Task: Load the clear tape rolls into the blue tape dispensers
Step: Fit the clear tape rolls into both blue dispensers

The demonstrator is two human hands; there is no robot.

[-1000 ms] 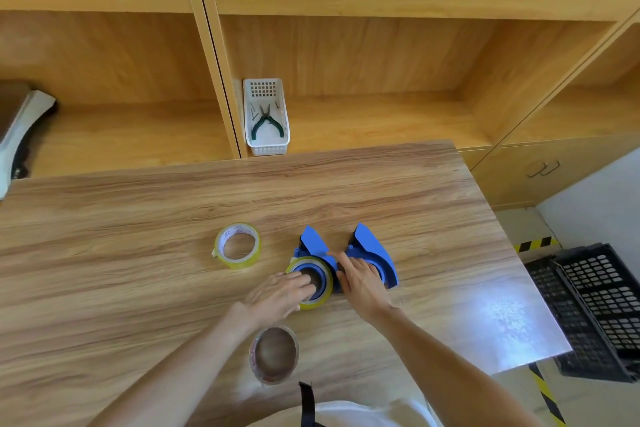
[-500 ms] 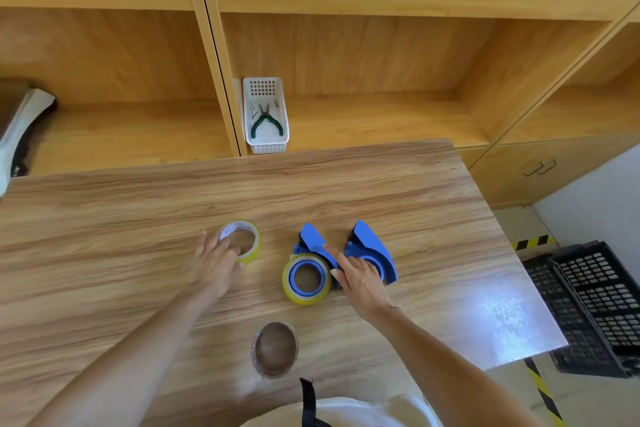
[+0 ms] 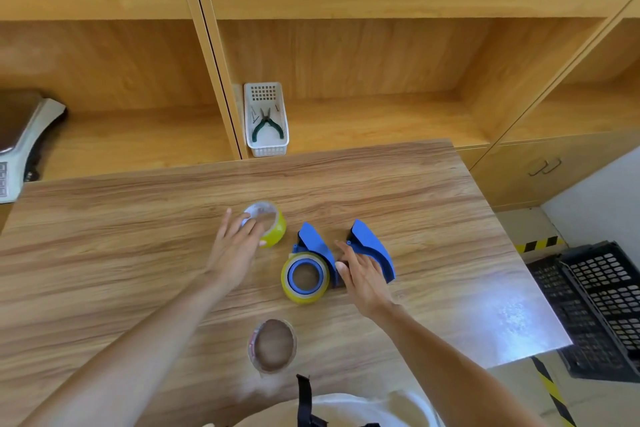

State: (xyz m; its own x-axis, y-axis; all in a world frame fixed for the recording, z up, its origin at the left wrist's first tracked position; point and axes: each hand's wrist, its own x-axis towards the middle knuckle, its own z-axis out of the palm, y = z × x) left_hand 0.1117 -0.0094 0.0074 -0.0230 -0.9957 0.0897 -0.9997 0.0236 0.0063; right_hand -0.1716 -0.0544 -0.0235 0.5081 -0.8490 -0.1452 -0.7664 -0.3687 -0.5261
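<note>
My left hand (image 3: 237, 246) lies on the loose roll of tape (image 3: 268, 224), the yellowish one with the white core. My fingers (image 3: 254, 227) are spread over its near side and across part of the open centre, and my thumb tip touches its lower edge. The grip looks loose, more a laying-on than a clench, and I cannot tell whether the roll is lifted or sits flat on the table (image 3: 104, 236).

My right hand (image 3: 362, 272) rests on the right blue dispenser (image 3: 372, 248). My fingers reach along its near left edge, my forefinger points up toward its tip, and my thumb lies against its lower left corner. The palm hides the lower part, so I cannot say if I am gripping it or only steadying it.

Between my two hands stands the left blue dispenser (image 3: 317, 244), and a second tape roll (image 3: 304, 277) is seated on its blue hub, just left of my right thumb. The two dispensers sit side by side, nearly touching.

Nearer to me than both hands, close to my body, lies a third roll (image 3: 273, 345), brownish-clear, flat on the table and apart from everything else.

Beyond my fingers, on the shelf behind the table, a white basket (image 3: 266, 146) holds green-handled pliers (image 3: 265, 125).
</note>
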